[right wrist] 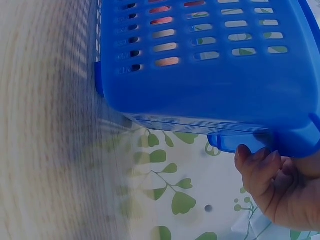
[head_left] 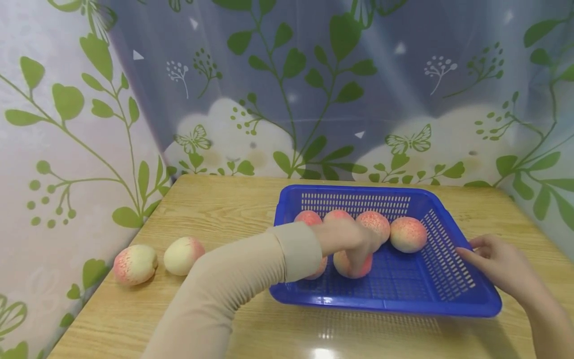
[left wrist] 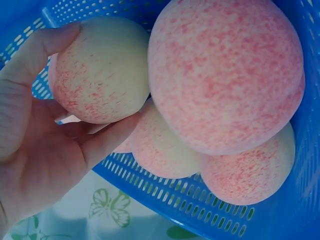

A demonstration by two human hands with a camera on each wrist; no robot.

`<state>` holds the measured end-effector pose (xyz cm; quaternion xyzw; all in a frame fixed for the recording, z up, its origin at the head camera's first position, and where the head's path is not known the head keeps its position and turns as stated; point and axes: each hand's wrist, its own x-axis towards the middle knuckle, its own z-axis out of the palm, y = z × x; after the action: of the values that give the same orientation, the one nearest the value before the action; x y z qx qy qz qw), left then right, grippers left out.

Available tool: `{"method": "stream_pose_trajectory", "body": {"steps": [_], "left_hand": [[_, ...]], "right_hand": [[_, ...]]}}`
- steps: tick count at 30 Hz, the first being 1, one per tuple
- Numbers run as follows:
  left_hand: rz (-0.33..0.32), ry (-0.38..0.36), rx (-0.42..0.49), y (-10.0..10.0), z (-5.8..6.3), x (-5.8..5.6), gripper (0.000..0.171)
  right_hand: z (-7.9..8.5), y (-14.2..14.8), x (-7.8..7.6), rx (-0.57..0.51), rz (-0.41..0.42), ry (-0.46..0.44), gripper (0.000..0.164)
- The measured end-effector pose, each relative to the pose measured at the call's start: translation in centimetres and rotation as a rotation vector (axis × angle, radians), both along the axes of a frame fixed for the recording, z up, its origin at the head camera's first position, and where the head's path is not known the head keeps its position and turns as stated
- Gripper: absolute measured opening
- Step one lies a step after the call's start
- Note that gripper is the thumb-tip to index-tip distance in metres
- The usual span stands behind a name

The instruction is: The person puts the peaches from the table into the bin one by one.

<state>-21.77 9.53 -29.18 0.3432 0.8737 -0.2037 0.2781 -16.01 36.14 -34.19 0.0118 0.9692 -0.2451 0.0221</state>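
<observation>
A leaf-patterned curtain [head_left: 251, 80] hangs behind the wooden desk [head_left: 233, 199]. A blue slotted basket [head_left: 385, 305] sits on the desk. The left grip [head_left: 350, 237], inside the basket, grasps a peach [left wrist: 100, 75]; the right grip [head_left: 502, 262] grasps the basket's right-hand rim. Five further peaches [head_left: 408, 234] are visible in the basket. Two loose peaches [head_left: 135, 265] lie on the desk to its left, not touching.
</observation>
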Motion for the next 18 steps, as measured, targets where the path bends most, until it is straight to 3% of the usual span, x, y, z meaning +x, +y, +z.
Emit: {"method": "stream_pose_trajectory", "body": {"steps": [4, 5, 7, 11, 14, 18], "left_hand": [[-0.216, 0.052, -0.034, -0.05, -0.7, -0.08, 0.03], [-0.239, 0.066, -0.05, -0.03, -0.78, -0.11, 0.027], [-0.259, 0.079, -0.096, 0.02, -0.82, -0.16, 0.025], [-0.16, 0.067, -0.14, 0.13, -0.7, -0.08, 0.033], [-0.122, 0.068, -0.132, 0.15, -0.8, 0.03, 0.034], [-0.205, 0.105, -0.15, 0.15, -1.17, 0.08, 0.024]], "right_hand": [[-0.07, 0.09, -0.12, -0.005, 0.001, 0.001, 0.064], [-0.09, 0.11, -0.13, -0.004, 0.001, 0.001, 0.064], [-0.08, 0.13, -0.13, -0.004, 0.001, -0.001, 0.064], [-0.1, 0.16, -0.04, -0.001, 0.005, 0.009, 0.064], [-0.13, 0.19, -0.04, 0.0, 0.006, 0.015, 0.063], [-0.19, 0.19, -0.1, 0.005, 0.004, 0.016, 0.063]]}}
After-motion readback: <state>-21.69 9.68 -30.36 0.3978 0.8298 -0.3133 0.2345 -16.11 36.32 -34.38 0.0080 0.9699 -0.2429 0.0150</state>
